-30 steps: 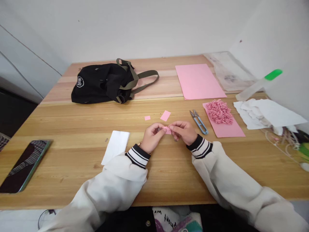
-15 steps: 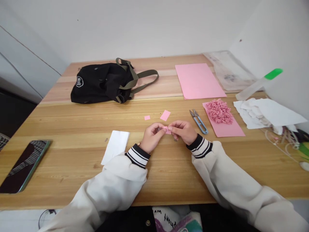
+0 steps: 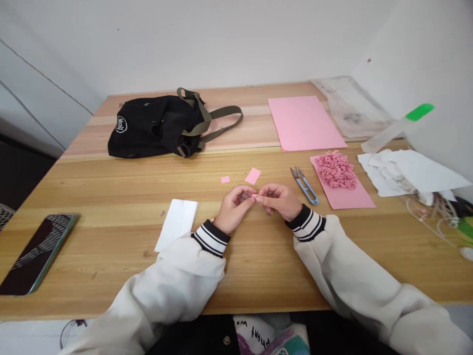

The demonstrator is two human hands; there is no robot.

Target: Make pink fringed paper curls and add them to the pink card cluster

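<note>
Small pink paper piece (image 3: 254,195) held over bench (image 3: 258,271), pinched by left hand (image 3: 233,209) and right hand (image 3: 281,202); each grip narrowed to fingertips, presumably for fine control. Snips (image 3: 305,186) laid near right hand, apparently for easy reach.

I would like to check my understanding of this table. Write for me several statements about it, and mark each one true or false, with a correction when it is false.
1. The left hand and the right hand hold a tiny pink piece between them. True.
2. The blue snips lie with their blades closed. False: the blades stand apart.
3. The pink cluster lies on a pink sheet. True.
4. The phone lies to the right of both hands. False: it lies to their left.
5. Two small pink rectangles lie just beyond the hands. True.
</note>
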